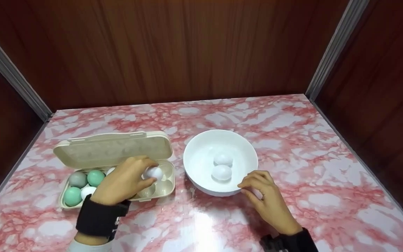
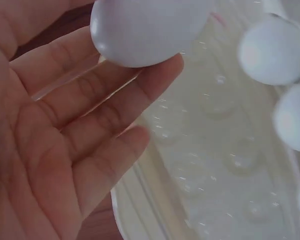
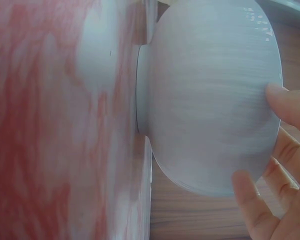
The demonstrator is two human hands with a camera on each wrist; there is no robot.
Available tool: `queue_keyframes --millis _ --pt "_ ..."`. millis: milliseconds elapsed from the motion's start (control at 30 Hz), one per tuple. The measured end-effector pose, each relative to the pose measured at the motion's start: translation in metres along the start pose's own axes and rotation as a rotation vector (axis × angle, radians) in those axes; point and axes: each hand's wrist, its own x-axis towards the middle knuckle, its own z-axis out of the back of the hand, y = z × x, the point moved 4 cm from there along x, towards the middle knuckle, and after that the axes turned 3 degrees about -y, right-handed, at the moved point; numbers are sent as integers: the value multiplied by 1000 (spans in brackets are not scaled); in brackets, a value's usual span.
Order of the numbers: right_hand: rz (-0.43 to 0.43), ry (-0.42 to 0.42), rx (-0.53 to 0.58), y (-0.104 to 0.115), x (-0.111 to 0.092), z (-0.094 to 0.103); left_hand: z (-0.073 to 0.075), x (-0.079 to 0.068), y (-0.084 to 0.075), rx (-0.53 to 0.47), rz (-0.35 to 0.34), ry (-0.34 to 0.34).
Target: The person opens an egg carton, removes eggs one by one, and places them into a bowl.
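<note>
My left hand point(image 1: 126, 180) holds a white egg point(image 1: 155, 173) between thumb and fingers, over the right end of an open egg carton point(image 1: 100, 152). Close up in the left wrist view, the egg point(image 2: 145, 30) rests against the fingertips. Green eggs point(image 1: 96, 177), a grey egg point(image 1: 78, 179) and white eggs point(image 1: 88, 191) fill the carton's left part, some hidden behind the hand. Two white eggs point(image 1: 221, 172) lie in a white bowl point(image 1: 198, 154). My right hand point(image 1: 270, 199) pinches the bowl's near right rim, its thumb point(image 3: 279, 95) at the edge.
The carton's lid stands raised at the back, and unfilled cups point(image 1: 164, 187) show at its right end. Beneath everything is a red-and-white marbled tabletop point(image 1: 292, 147). Dark wooden panels point(image 1: 187, 52) with metal corner posts point(image 1: 338, 49) enclose the back and sides.
</note>
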Motion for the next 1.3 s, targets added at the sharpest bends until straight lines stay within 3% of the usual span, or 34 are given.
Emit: queue_keyframes --millis 667,967,1300 --pt "-14 2 -11 0 0 -1 1 46 -27 -42 -113 10" --pt "-14 6 -27 0 0 0 -1 71 -42 -105 -186 26" --pt "-2 0 -25 0 0 0 -14 104 -60 -103 -209 126"
